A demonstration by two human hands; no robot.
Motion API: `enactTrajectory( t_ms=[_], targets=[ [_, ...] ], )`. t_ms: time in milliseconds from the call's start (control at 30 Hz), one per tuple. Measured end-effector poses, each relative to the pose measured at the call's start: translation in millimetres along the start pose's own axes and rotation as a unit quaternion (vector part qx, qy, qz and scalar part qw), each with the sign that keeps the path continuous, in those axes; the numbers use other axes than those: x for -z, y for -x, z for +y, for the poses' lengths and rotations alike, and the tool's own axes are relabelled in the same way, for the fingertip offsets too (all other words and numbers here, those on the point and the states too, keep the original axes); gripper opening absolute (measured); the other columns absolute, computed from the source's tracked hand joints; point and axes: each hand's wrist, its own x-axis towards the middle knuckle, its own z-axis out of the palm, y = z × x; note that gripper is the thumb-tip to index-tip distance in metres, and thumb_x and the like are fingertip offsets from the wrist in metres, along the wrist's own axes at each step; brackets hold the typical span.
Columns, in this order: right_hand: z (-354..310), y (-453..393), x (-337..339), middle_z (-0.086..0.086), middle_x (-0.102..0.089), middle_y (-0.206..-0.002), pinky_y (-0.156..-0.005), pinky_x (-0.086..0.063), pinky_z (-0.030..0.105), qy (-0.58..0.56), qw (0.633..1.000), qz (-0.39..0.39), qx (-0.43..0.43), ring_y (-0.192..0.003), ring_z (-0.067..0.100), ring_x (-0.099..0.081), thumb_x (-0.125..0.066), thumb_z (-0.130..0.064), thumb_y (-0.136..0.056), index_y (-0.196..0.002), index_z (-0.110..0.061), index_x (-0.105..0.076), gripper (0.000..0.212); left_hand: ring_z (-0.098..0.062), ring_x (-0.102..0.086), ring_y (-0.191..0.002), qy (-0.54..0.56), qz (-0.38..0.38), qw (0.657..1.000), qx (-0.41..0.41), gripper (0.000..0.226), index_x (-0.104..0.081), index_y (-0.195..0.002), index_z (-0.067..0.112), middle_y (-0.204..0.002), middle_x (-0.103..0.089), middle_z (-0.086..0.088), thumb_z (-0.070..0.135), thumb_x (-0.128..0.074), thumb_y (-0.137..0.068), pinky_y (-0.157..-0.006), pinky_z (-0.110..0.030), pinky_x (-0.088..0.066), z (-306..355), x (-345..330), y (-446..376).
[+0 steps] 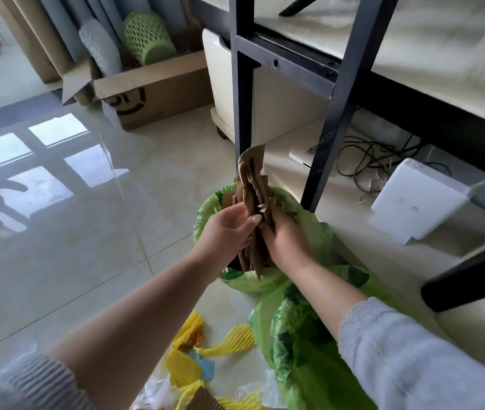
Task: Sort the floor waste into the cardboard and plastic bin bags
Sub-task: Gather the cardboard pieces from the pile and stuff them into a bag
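Observation:
A bundle of brown cardboard pieces (253, 184) stands upright between my two hands, its lower end inside the mouth of a green bin bag (247, 284). My left hand (225, 232) grips it from the left, my right hand (284, 239) from the right. A second green bag (303, 350) lies crumpled under my right forearm. Yellow foam net pieces (226, 341), a blue scrap (205, 365), clear plastic and a corrugated cardboard piece (203, 400) lie on the floor near the bottom edge.
A black metal table frame (328, 137) stands just behind the bag. A white box (415, 202) and cables (365, 161) lie under it. A large cardboard box (158, 93) with a green basket (146, 37) sits at the back. Glossy tiled floor stretches left.

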Motion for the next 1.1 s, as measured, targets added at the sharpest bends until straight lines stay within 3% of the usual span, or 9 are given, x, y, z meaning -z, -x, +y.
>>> enactTrajectory(
  t_ms=[100, 200, 300, 500, 600, 667, 833, 967, 1100],
  targets=[
    [-2.4, -7.9, -2.6, 0.005, -0.068, -0.100, -0.079, -0.054, 0.035, 0.068, 0.998, -0.010, -0.015, -0.091, 0.028, -0.065, -0.045, -0.026, -0.096, -0.130, -0.025, -0.048, 0.034, -0.018, -0.053, -0.074, -0.018, 0.058, 0.998, 0.008, 0.023, -0.057, -0.084, 0.013, -0.078, -0.052, -0.006, 0.034, -0.064, -0.085, -0.087, -0.050, -0.052, -2.3, -0.3, -6.0],
    [-3.4, -15.9, -4.0, 0.008, -0.068, -0.102, -0.080, -0.054, 0.037, 0.100, 0.995, -0.019, -0.019, -0.092, 0.031, -0.065, -0.046, -0.026, -0.095, -0.134, -0.025, -0.045, 0.038, -0.017, -0.043, -0.064, -0.004, 0.076, 0.997, 0.005, 0.040, -0.050, -0.078, -0.005, -0.065, -0.040, -0.004, 0.031, -0.065, -0.085, -0.078, -0.045, -0.053, -6.0, -2.2, -12.4],
    [-0.5, -22.2, -4.0, 0.008, -0.069, -0.102, -0.080, -0.055, 0.042, 0.088, 0.996, -0.018, -0.029, -0.093, 0.031, -0.065, -0.049, -0.026, -0.094, -0.131, -0.025, -0.047, 0.036, -0.016, -0.045, -0.067, 0.002, 0.086, 0.996, 0.002, 0.040, -0.052, -0.079, -0.008, -0.067, -0.042, -0.007, 0.030, -0.066, -0.084, -0.078, -0.059, -0.052, -8.5, -5.1, -18.0],
    [9.3, -30.4, -9.2, 0.010, -0.068, -0.107, -0.083, -0.054, 0.042, 0.083, 0.994, -0.040, -0.053, -0.095, 0.032, -0.064, -0.048, -0.026, -0.095, -0.137, -0.029, -0.042, 0.043, -0.016, -0.039, -0.058, -0.040, 0.113, 0.993, -0.007, 0.028, -0.059, -0.061, 0.020, -0.048, -0.037, 0.011, 0.035, -0.065, -0.083, -0.065, -0.032, -0.046, -13.6, -6.5, -22.5],
    [10.8, -35.2, -10.3, 0.010, -0.065, -0.115, -0.088, -0.052, 0.043, 0.091, 0.992, -0.055, -0.062, -0.101, 0.033, -0.062, -0.051, -0.029, -0.093, -0.139, -0.029, -0.040, 0.047, -0.033, -0.051, -0.059, -0.037, 0.092, 0.995, 0.002, 0.032, -0.064, -0.073, 0.014, -0.058, -0.052, -0.011, 0.047, -0.063, -0.073, -0.073, -0.045, -0.054, -22.1, 1.0, -21.2],
    [9.3, -36.2, -8.7, 0.008, -0.063, -0.122, -0.092, -0.050, 0.043, 0.097, 0.991, -0.067, -0.061, -0.107, 0.033, -0.060, -0.055, -0.028, -0.091, -0.140, -0.028, -0.038, 0.051, -0.042, -0.065, -0.081, -0.036, 0.063, 0.997, 0.019, 0.024, -0.070, -0.080, 0.022, -0.079, -0.068, -0.021, 0.045, -0.063, -0.073, -0.081, -0.054, -0.055, -23.9, 6.1, -15.4],
    [8.3, -14.2, -3.2, 0.009, -0.059, -0.125, -0.095, -0.048, 0.036, 0.080, 0.996, 0.005, -0.035, -0.115, 0.029, -0.056, -0.063, -0.030, -0.086, -0.131, -0.015, -0.049, 0.050, -0.014, -0.063, -0.068, 0.021, 0.081, 0.997, 0.000, 0.002, -0.068, -0.085, 0.026, -0.071, -0.065, 0.005, 0.025, -0.067, -0.085, -0.073, -0.031, -0.054, -24.3, 15.3, 2.6],
    [-0.5, 23.7, -1.6, 0.008, -0.046, -0.138, -0.105, -0.041, 0.035, 0.036, 0.996, 0.077, 0.024, -0.128, 0.022, -0.044, -0.062, -0.029, -0.087, -0.142, -0.015, -0.038, 0.061, -0.011, -0.064, -0.095, 0.082, 0.101, 0.991, 0.006, 0.048, -0.054, -0.129, 0.013, -0.108, -0.064, 0.001, 0.022, -0.068, -0.084, -0.081, -0.025, -0.052, -22.0, 28.0, 23.8],
    [-25.0, 70.3, -21.8, 0.004, -0.043, -0.141, -0.106, -0.042, 0.032, -0.079, 0.992, 0.046, 0.084, -0.123, 0.005, -0.043, -0.061, -0.020, -0.088, -0.139, -0.016, -0.042, 0.055, -0.006, -0.063, -0.097, 0.122, 0.119, 0.985, 0.020, 0.049, -0.053, -0.129, 0.012, -0.115, -0.063, -0.001, 0.021, -0.069, -0.084, -0.083, -0.018, -0.052, -32.3, 53.7, 64.3]
  ],
)
